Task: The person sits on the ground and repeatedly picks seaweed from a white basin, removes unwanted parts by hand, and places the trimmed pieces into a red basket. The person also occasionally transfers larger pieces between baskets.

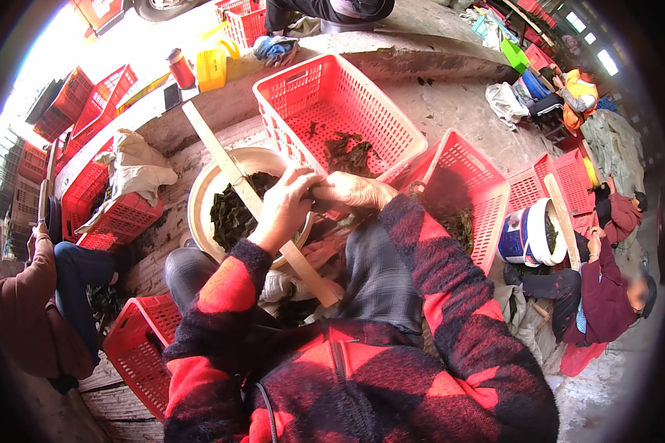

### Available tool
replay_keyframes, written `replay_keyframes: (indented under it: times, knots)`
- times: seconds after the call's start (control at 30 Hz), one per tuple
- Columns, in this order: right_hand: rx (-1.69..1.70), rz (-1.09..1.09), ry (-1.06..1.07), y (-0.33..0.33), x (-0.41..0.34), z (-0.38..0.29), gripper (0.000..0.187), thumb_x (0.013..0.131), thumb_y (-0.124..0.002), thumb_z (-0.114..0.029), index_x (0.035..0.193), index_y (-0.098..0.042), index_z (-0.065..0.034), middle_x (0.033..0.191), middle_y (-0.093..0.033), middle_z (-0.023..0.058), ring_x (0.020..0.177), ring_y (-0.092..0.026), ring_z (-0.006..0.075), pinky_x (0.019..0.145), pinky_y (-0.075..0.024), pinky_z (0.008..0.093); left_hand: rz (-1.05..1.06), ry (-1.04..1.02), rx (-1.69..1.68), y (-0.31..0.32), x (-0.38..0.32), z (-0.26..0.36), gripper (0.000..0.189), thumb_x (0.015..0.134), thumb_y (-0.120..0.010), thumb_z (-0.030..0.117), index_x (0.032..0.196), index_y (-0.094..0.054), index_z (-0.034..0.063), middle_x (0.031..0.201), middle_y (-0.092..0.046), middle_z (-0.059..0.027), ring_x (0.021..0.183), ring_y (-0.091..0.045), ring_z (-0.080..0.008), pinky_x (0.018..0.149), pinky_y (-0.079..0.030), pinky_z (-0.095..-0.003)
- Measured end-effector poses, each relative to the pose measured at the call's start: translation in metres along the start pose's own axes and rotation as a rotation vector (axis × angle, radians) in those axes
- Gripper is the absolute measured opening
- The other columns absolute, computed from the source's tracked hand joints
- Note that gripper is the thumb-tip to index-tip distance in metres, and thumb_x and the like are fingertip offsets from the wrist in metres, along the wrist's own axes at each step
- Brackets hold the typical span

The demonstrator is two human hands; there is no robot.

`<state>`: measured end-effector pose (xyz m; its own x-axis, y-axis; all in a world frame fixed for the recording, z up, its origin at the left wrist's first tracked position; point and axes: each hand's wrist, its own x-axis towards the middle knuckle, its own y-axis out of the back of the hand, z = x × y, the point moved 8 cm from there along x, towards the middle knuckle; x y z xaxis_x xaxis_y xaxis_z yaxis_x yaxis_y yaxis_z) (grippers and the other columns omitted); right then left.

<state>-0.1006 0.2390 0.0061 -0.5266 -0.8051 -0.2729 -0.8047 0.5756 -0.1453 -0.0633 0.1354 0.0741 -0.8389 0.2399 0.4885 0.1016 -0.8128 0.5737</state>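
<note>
My left hand and my right hand meet above my lap, pinching a dark leafy strip, seaweed by its look. My fingers hide most of it. Below my left hand, a wooden slat lies across a pale round tub. Dark wet leaves fill part of that tub. Just beyond my hands stands a red plastic crate with a small heap of dark leaves on its perforated floor. Another red crate, close to my right forearm, holds more greenish leaves.
A concrete ledge carries a red flask, a phone and a yellow container. A white bucket with its own slat stands at right. Co-workers sit on both sides. A red crate is beside my left elbow.
</note>
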Motion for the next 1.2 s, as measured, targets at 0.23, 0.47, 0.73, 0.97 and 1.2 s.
replay_keyframes:
  times: [0.23,0.47,0.73,0.97,1.2]
  knots:
    - [-0.231,0.122,0.053,-0.002,0.006,-0.007,0.022,0.09,-0.068,-0.02,0.095,-0.064,0.0008,0.077,-0.063,0.0003,0.07,-0.057,0.0088,0.067,-0.0494,0.0274,-0.109,0.105,0.167,-0.006,-0.02,-0.027,0.012,0.079,-0.062,0.006,0.09,-0.065,0.0046,0.086,-0.061,-0.012,0.082,-0.064,-0.0327,0.071,-0.051,-0.038]
    - [-0.328,0.346,0.21,-0.003,-0.004,-0.016,0.012,0.088,-0.065,-0.007,0.098,-0.064,-0.0006,0.081,-0.065,0.0011,0.073,-0.058,0.0067,0.067,-0.0488,0.0237,-0.104,0.365,-0.213,-0.012,-0.022,-0.051,0.014,0.083,-0.058,0.01,0.091,-0.065,0.0003,0.08,-0.065,-0.0204,0.077,-0.064,-0.0372,0.07,-0.051,-0.0402]
    - [0.396,0.171,0.094,0.001,0.002,-0.005,0.015,0.095,-0.061,-0.02,0.096,-0.065,-0.005,0.073,-0.058,-0.0042,0.056,-0.049,0.0037,0.05,-0.0343,0.018,-0.109,0.351,-0.163,-0.008,-0.014,-0.056,0.024,0.077,-0.07,0.008,0.101,-0.064,0.003,0.082,-0.065,-0.0151,0.077,-0.067,-0.0297,0.07,-0.052,-0.0351]
    - [-0.255,0.418,0.216,0.001,-0.005,-0.025,0.02,0.098,-0.056,-0.02,0.097,-0.065,-0.0021,0.08,-0.062,-0.0032,0.069,-0.052,0.0024,0.061,-0.0432,0.0198,0.044,0.014,0.212,-0.002,-0.017,-0.027,0.037,0.08,-0.068,0.012,0.116,-0.061,0.0094,0.085,-0.059,-0.0095,0.074,-0.062,-0.0279,0.066,-0.051,-0.0371]
    - [-0.3,0.391,0.202,0.005,0.0,-0.014,0.025,0.099,-0.053,-0.02,0.099,-0.066,0.0012,0.087,-0.066,0.0019,0.079,-0.059,0.0075,0.071,-0.049,0.0235,0.023,-0.035,0.402,-0.003,-0.017,-0.017,0.044,0.084,-0.065,0.017,0.126,-0.056,0.0093,0.094,-0.061,-0.0093,0.081,-0.062,-0.0264,0.072,-0.049,-0.0362]
